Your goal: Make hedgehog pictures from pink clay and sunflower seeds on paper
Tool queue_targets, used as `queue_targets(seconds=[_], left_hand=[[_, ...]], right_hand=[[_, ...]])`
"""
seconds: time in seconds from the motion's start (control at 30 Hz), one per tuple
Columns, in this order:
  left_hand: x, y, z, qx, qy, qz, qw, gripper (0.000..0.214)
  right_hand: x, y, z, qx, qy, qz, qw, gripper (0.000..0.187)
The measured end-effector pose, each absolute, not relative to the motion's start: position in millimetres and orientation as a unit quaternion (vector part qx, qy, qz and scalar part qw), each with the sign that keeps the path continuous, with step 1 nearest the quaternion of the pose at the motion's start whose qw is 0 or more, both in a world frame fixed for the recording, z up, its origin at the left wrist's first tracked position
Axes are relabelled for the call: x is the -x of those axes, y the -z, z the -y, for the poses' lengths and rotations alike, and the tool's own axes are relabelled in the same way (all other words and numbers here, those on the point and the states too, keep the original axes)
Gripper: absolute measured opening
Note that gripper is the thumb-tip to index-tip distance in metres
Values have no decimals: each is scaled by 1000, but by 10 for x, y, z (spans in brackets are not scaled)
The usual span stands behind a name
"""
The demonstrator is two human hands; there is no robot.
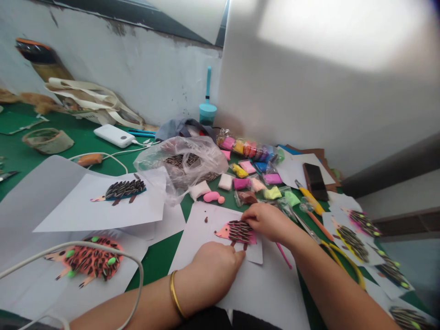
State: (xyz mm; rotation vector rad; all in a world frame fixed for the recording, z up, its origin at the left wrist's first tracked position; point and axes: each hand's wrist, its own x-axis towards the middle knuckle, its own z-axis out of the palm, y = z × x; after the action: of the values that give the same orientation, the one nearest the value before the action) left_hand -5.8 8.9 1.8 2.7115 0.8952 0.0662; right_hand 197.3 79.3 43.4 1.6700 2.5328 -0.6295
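On the white paper [199, 233], our right hand [266, 222] bends to the pink hedgehog's [238, 233] right end, our left hand [215, 270] by its feet; grips we can't tell. Probably soft, light clay: lift by paper edges.

My feed comes through evenly bright over the worktop; the strongest light lands high on the white panel [292, 101] at upper right, where it burns out to blank white, with a soft grey shadow slanting beneath; I can't see its source; pale glints streak the clear plastic bag [151, 160] and the gold bangle [176, 293]; shadows near both hands, left [215, 270] and right [266, 222], stay faint; the wide lens stretches the bottle [46, 57] at far left; fine detail looks smeared toward the right edge; the top-right corner darkens to bluish black.
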Motion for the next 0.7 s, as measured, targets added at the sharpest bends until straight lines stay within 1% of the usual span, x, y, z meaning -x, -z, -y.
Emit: queue_targets(seconds=[0.27,0.47,0.7], left_hand=[[68,3,-81,-939,-22,-311,144,34],[74,-12,-89,-936,-30,-312,158,31],[65,-7,-88,-940,-36,-310,139,30]], right_hand=[[-1940,-482,-787,-530,188,-826,36,34],[-1898,-500,-790,-526,180,-829,58,35],[-1871,-484,-780,-526,175,-830,56,36]])
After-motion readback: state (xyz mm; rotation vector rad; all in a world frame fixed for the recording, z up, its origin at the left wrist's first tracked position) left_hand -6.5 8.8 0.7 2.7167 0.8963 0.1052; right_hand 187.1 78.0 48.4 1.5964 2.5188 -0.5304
